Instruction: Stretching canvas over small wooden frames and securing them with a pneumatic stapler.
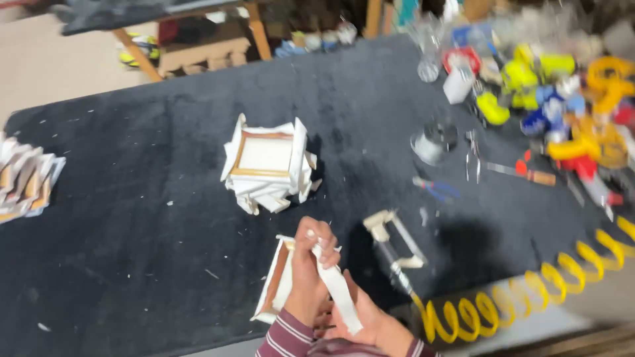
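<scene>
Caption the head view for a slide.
Both hands fold white canvas over a small wooden frame on a black table.

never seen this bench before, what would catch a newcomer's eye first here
Near the front edge, the left hand and right hand hold a small white canvas on a wooden frame. A stack of similar white framed canvases sits mid-table, and a coiled yellow air hose runs along the right.
</scene>
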